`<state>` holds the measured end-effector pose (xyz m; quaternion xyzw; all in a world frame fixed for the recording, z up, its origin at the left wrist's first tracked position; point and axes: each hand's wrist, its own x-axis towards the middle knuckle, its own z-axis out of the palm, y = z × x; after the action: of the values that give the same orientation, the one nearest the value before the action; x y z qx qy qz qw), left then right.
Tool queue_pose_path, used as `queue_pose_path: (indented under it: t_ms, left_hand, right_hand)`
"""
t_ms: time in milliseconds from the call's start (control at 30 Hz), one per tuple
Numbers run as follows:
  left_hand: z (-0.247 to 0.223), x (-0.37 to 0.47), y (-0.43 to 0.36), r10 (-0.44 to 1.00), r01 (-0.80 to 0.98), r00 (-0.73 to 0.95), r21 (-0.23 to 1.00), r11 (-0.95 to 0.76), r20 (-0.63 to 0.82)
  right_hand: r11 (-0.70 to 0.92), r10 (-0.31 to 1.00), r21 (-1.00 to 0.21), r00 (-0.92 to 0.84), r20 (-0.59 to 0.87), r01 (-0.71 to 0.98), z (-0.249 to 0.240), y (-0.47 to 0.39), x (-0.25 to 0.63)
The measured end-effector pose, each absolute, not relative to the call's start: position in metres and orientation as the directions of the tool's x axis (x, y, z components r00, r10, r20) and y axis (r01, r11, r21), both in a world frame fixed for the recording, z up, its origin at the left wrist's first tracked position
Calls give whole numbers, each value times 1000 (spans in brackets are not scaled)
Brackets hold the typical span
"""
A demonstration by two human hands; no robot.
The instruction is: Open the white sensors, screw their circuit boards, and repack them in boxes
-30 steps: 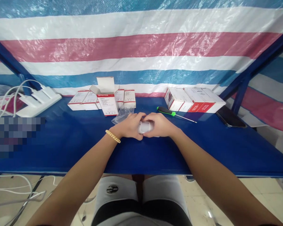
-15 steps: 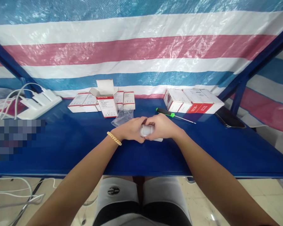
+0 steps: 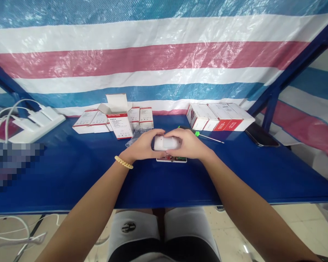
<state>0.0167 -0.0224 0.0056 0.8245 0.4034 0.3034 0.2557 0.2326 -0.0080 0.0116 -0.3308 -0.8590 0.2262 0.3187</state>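
Both hands hold a white plastic detector cover (image 3: pixel 167 143) between them, over the middle of the blue table. My left hand (image 3: pixel 145 145) grips its left end, fingers behind and thumb in front. Around the right end curls my right hand (image 3: pixel 190 143). Just under the cover lies a white base with a green circuit board (image 3: pixel 177 159), partly hidden by the cover and fingers. Behind my left hand is a crumpled clear plastic bag (image 3: pixel 138 135). A screwdriver (image 3: pixel 207 137) with a black and green handle lies beyond my right hand, its handle partly covered.
An open detector box (image 3: pixel 119 125) stands at the back left among several closed boxes (image 3: pixel 84 122). More white and red boxes (image 3: pixel 221 118) stand at the back right, beside a dark phone (image 3: pixel 261 135). A white power strip (image 3: pixel 38 127) with plugs and cables sits far left.
The cover has turned to lie lengthwise between my hands, which are farther apart. The circuit board below now shows. The view has shifted slightly.
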Motion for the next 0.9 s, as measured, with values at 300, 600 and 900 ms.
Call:
queue_pose_path:
  t_ms: [300, 600, 900]
  left_hand:
    - [0, 21, -10, 986, 115, 163, 992, -54, 34]
    - [5, 22, -13, 975, 99, 105, 978, 183, -194]
    - [-5, 17, -12, 982, 235, 145, 969, 81, -118]
  right_hand:
    - [82, 922, -985, -362, 134, -155, 4, 6, 230]
    - [-136, 932, -989, -346, -111, -49, 6, 5, 226]
    - [-113, 866, -990, -480, -138, 82, 2, 1, 227]
